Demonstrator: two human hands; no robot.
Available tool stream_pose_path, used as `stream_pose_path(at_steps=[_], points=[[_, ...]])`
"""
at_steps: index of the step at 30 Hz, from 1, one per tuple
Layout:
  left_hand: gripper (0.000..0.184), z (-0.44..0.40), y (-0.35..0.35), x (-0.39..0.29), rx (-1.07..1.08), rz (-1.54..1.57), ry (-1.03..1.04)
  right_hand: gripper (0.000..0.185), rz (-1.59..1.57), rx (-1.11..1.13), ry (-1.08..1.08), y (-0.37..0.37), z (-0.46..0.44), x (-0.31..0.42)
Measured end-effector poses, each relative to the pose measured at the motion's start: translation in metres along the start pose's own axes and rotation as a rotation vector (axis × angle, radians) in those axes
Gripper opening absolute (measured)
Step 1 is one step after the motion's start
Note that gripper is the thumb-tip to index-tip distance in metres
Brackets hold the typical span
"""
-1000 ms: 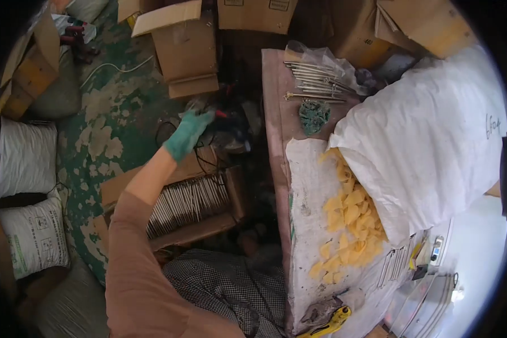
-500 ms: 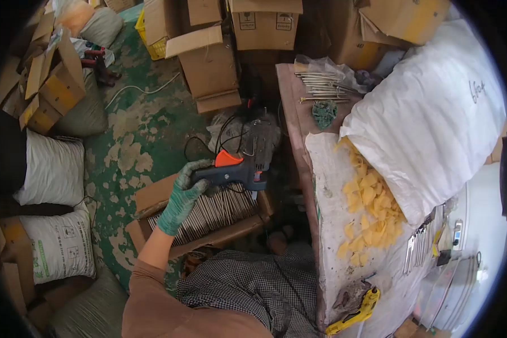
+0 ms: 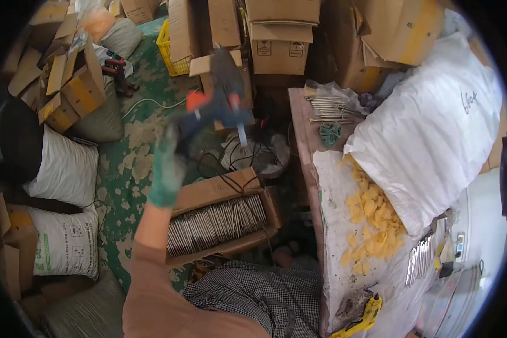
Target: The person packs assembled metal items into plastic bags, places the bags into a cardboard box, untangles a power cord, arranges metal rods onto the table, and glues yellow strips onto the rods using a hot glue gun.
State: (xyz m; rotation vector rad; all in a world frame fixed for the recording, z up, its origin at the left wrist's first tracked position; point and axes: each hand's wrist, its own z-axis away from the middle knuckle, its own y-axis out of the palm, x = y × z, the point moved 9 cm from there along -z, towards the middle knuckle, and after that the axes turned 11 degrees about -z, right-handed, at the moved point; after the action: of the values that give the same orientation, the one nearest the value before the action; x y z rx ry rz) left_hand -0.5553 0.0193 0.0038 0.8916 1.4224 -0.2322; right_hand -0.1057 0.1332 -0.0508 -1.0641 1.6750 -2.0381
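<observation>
My left hand, in a green glove, is closed round the handle of a dark blue hot glue gun with an orange trigger. It holds the gun up over the floor, and both are blurred by motion. A pale stick, likely glue, pokes out of the gun's rear end. Below the hand stands an open cardboard box packed with rows of thin metal rods. A black cable hangs in loops above that box. My right hand is out of view.
On the cloth-covered table at right lie yellow flakes, a large white sack, metal rods and a yellow-handled tool. Cardboard boxes and a yellow crate stand ahead; stuffed sacks line the left.
My left hand has lifted the glue gun up and away from above the rod box, slightly leftward. More of the rods now shows. The whole view has shifted a little.
</observation>
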Motion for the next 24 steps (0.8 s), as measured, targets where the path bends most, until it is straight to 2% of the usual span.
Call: stream_pose_path(at_steps=[2, 4, 5, 7, 8, 10, 11, 13, 16, 17, 19, 21, 24], points=[[0.038, -0.044, -0.005, -0.027, -0.174, 0.047, 0.16, 0.038, -0.003, -0.018, -0.005, -0.009, 0.0, 0.008], [0.037, -0.098, -0.02, -0.041, -0.302, -0.035, 0.338, 0.038, 0.001, -0.042, -0.009, -0.021, -0.001, 0.013], [0.037, -0.124, -0.018, -0.04, -0.298, -0.029, 0.342, 0.038, 0.004, -0.055, -0.009, -0.028, -0.001, 0.015], [0.038, -0.159, -0.025, -0.053, -0.509, -0.202, 0.554, 0.038, 0.008, -0.081, -0.007, -0.04, -0.002, 0.018], [0.038, -0.192, -0.032, -0.043, -0.504, -0.197, 0.556, 0.038, 0.009, -0.094, -0.005, -0.044, -0.003, 0.02], [0.041, -0.237, -0.051, -0.032, -0.61, -0.499, 0.617, 0.038, 0.007, -0.114, -0.001, -0.051, -0.005, 0.024], [0.041, -0.242, -0.047, -0.032, -0.604, -0.499, 0.618, 0.038, 0.005, -0.123, 0.002, -0.053, -0.005, 0.027], [0.04, -0.247, -0.033, -0.041, -0.761, -0.924, 0.631, 0.038, -0.004, -0.142, 0.014, -0.056, -0.007, 0.032], [0.039, -0.281, -0.03, -0.036, -0.63, -0.843, 0.521, 0.038, -0.01, -0.169, 0.039, -0.062, -0.007, 0.037], [0.039, -0.297, -0.035, -0.032, -0.623, -0.848, 0.516, 0.038, -0.014, -0.171, 0.046, -0.063, -0.006, 0.039], [0.038, -0.338, -0.043, -0.025, -0.448, -0.72, 0.585, 0.038, -0.032, -0.166, 0.049, -0.06, -0.005, 0.046], [0.04, -0.339, -0.037, -0.03, -0.471, -0.785, 0.577, 0.038, -0.051, -0.165, 0.047, -0.057, -0.005, 0.053], [0.044, -0.327, -0.03, -0.017, -0.513, -0.618, 0.464, 0.039, -0.069, -0.167, 0.065, -0.057, 0.006, 0.06]])
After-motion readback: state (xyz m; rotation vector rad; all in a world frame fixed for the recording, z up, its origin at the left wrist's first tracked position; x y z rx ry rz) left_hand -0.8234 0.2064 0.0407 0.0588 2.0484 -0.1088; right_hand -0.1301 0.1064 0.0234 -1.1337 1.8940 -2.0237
